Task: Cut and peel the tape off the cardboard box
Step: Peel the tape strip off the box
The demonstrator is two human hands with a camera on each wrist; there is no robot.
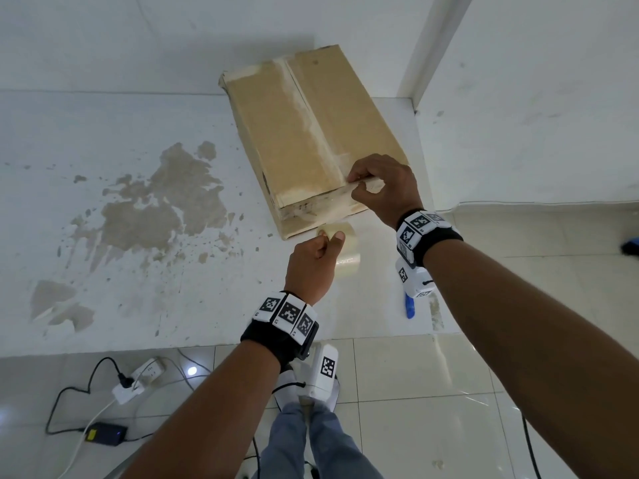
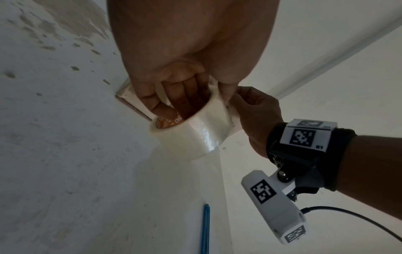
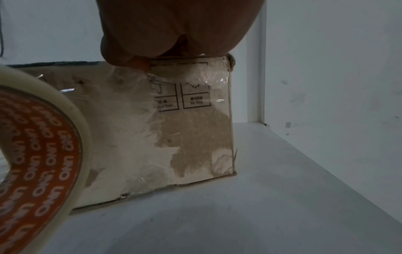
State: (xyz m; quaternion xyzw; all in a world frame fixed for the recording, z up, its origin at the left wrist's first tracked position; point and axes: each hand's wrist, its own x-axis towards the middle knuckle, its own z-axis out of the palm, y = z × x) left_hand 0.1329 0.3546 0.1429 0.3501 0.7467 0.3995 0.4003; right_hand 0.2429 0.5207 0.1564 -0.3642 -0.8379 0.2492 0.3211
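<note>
A brown cardboard box [image 1: 297, 133] lies on the white table, with old clear tape along its centre seam and near edge. My right hand [image 1: 358, 186] pinches a strip of clear tape [image 1: 332, 199] at the box's near top edge, close to the right corner. In the right wrist view the fingertips [image 3: 135, 64] sit on that edge above crinkled tape on the box face [image 3: 195, 137]. My left hand [image 1: 325, 242] holds a roll of clear tape [image 1: 347, 252] just in front of the box, fingers through its orange core [image 2: 167, 122] and thumb outside.
A blue cutter [image 1: 409, 307] lies on the table under my right wrist. The tabletop [image 1: 138, 236] has brown patches where paint is gone. A white post [image 1: 435, 46] stands at the back right. A power strip [image 1: 138, 378], an adapter and cables lie on the floor.
</note>
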